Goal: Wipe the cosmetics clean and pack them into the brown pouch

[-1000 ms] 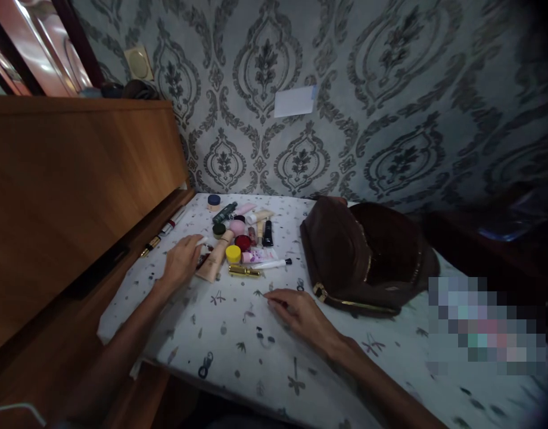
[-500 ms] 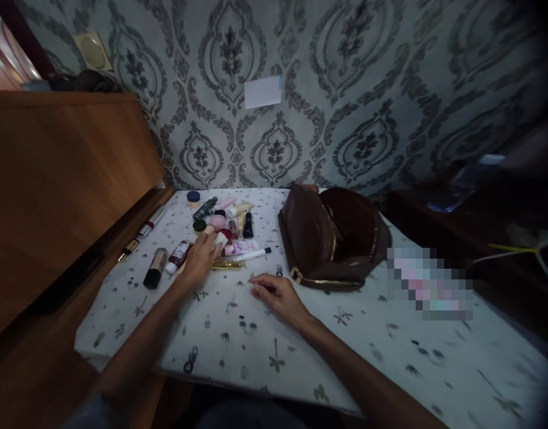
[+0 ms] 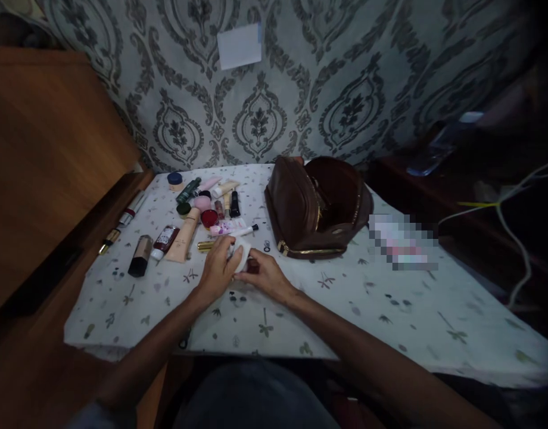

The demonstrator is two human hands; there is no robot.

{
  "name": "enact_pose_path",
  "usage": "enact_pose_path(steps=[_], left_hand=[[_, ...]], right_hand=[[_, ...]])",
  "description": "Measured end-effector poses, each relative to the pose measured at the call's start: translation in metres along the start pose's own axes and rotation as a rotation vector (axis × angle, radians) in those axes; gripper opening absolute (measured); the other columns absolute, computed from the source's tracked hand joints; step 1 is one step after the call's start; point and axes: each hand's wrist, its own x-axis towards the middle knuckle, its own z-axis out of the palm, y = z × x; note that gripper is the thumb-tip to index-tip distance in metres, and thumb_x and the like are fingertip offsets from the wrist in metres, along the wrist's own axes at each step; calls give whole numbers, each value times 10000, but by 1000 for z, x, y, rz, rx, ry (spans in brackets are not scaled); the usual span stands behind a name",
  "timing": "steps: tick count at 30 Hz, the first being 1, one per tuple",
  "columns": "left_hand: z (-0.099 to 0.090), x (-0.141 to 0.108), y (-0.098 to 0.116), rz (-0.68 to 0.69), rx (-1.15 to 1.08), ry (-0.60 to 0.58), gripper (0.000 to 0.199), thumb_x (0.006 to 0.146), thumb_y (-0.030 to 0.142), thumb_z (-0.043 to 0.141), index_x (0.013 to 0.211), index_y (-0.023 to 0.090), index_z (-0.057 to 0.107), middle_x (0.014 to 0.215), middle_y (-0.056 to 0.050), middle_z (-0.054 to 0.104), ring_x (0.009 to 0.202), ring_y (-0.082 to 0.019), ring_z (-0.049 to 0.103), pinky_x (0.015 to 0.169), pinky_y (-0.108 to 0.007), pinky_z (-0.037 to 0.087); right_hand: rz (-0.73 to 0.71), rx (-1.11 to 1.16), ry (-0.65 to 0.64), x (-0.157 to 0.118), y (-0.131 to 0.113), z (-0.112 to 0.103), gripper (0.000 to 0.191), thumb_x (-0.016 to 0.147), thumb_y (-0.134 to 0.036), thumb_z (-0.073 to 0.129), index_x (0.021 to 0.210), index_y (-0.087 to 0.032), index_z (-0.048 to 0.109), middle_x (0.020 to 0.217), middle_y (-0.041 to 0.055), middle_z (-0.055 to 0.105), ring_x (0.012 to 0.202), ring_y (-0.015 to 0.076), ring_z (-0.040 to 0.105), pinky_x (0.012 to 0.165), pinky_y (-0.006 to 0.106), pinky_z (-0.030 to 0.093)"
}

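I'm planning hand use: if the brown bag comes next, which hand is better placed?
Probably the right hand: it is nearer the brown bag; the left hand is farther, holding a white item.

The table [image 3: 296,339] — white, plant-printed — bears tubes [image 3: 184,235], jars [image 3: 174,182] and bottles [image 3: 165,239] clustered left, a brown bag [image 3: 286,205] farther right, a pixelated item [image 3: 403,241] beyond.

Patterned wallpaper [image 3: 260,122] bears 1 white card [image 3: 239,46]; a wooden panel [image 3: 46,155] stands left.
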Motion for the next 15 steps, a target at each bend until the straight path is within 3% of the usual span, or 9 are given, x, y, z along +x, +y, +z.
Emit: enact_pose_path(steps=[5,8,12,15], left_hand=[[-5,2,-8,-128,-158,34,161,944,316,445,914,197,549,773,8,598,733,-168,566,711,-275,437],[-5,3,-14,-208,-247,64,161,920,314,480,978,191,565,823,4,631,763,-175,594,729,-279,465],[-5,5,-17,-160,-298,133,261,898,253,483,1122,187,598,1138,-56,663,1077,-221,598,955,-348,447],[-8,5,-16,-87,-314,70,282,905,212,439,1032,188,690,1063,-53,691,1017,-214,617,927,-348,462]], right_hand=[[30,47,-49,-2,0,-1,574,669,-398,835,1143,-199,579,956,29,679,826,202,647,744,323,540],[13,182,-54,-1,3,2,705,641,-369,856,1242,-227,515,1036,31,641,819,182,655,747,320,548],[35,446,-49,2,4,6,837,601,-322,873,1325,-273,454,1104,25,580,877,169,655,800,321,554],[76,553,-44,3,-1,5,772,587,-298,874,1266,-279,508,1093,16,580,880,163,645,794,310,558]])
